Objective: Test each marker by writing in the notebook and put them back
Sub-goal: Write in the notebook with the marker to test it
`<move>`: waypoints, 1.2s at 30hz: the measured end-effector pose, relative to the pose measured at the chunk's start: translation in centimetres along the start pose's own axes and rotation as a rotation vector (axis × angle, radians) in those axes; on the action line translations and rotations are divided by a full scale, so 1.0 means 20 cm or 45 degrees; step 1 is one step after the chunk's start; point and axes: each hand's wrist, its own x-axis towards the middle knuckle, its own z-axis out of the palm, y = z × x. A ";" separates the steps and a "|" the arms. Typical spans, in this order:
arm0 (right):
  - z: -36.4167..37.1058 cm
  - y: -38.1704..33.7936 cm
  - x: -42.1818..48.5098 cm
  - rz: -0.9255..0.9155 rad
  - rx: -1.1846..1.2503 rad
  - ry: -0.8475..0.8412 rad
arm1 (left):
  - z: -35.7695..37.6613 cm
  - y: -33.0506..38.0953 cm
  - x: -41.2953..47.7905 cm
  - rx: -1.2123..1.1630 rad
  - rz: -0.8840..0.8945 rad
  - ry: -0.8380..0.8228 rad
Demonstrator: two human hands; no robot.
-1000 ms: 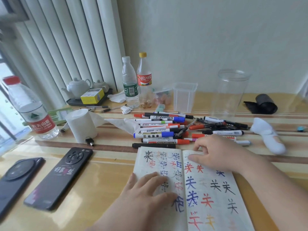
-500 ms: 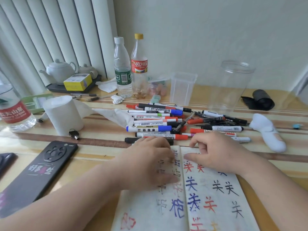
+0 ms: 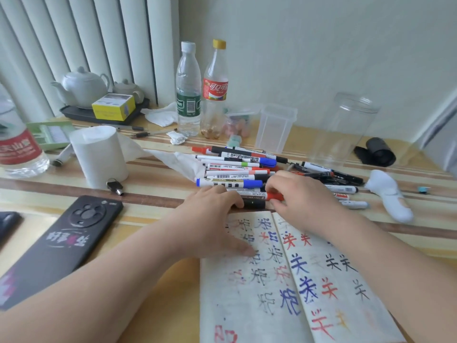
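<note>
- Two hands meet at the far edge of the notebook (image 3: 309,293), which lies open at the table's (image 3: 148,201) near edge.
- Fingers of the left hand (image 3: 212,219) curl over the black marker (image 3: 254,203) just beyond the notebook; its thumb rests on the left page.
- Fingers of the right hand (image 3: 299,201) bend close together at that marker's other end; grip unclear.
- Behind them lies the marker pile (image 3: 235,169), mid-table.

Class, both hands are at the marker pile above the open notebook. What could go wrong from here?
1. The left hand rests on inked characters in the notebook, which may smudge.
2. The right hand reaches into the loose marker pile; markers may roll away, or tested and untested ones may get mixed.
</note>
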 end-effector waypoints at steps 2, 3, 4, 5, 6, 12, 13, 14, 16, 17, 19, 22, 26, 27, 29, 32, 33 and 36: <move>-0.03 -0.01 0.02 0.013 0.005 -0.053 | -0.01 -0.01 -0.02 -0.003 -0.011 -0.014; -0.05 0.00 0.01 0.036 0.056 -0.055 | -0.02 -0.01 -0.02 -0.007 -0.011 -0.019; -0.07 0.02 0.01 0.080 0.113 -0.058 | -0.03 -0.01 -0.02 -0.014 -0.017 -0.016; -0.08 0.04 0.00 0.107 0.152 -0.058 | -0.04 -0.02 -0.02 -0.029 -0.027 -0.002; -0.09 0.05 0.00 0.126 0.148 -0.099 | -0.05 -0.02 -0.02 -0.037 -0.039 0.002; 0.01 0.07 0.03 0.055 0.184 -0.141 | -0.09 -0.07 0.01 0.011 -0.231 -0.030; 0.02 0.06 0.02 0.039 0.210 -0.096 | -0.11 -0.07 0.00 0.027 -0.272 -0.032; 0.03 0.05 0.01 0.036 0.247 -0.063 | -0.13 -0.08 -0.01 0.056 -0.314 -0.037; 0.04 0.07 -0.02 -0.009 0.313 0.053 | -0.15 -0.09 -0.03 0.093 -0.376 -0.037; 0.04 0.09 -0.02 -0.028 0.360 0.101 | -0.15 -0.09 -0.04 0.102 -0.402 -0.043; 0.03 0.12 -0.04 0.015 0.580 0.137 | -0.15 -0.07 -0.03 0.102 -0.432 -0.066; 0.01 0.18 -0.06 0.111 1.092 0.189 | -0.14 -0.06 -0.02 0.067 -0.412 -0.041; 0.02 0.20 -0.06 0.358 1.920 0.480 | -0.11 -0.05 -0.01 0.013 -0.357 0.028; 0.02 0.18 -0.05 0.431 2.022 0.541 | -0.11 -0.05 -0.01 0.012 -0.344 0.047; 0.01 0.14 -0.04 0.515 2.142 0.595 | -0.10 -0.05 -0.01 0.000 -0.299 0.132; 0.00 0.06 -0.05 0.493 2.185 0.492 | -0.09 -0.02 -0.02 -0.186 -0.133 0.396; -0.01 0.03 -0.07 0.466 2.192 0.435 | -0.09 -0.01 -0.03 -0.251 -0.049 0.447; -0.03 -0.06 -0.10 0.351 2.215 0.264 | -0.04 0.00 -0.04 -0.358 0.168 0.507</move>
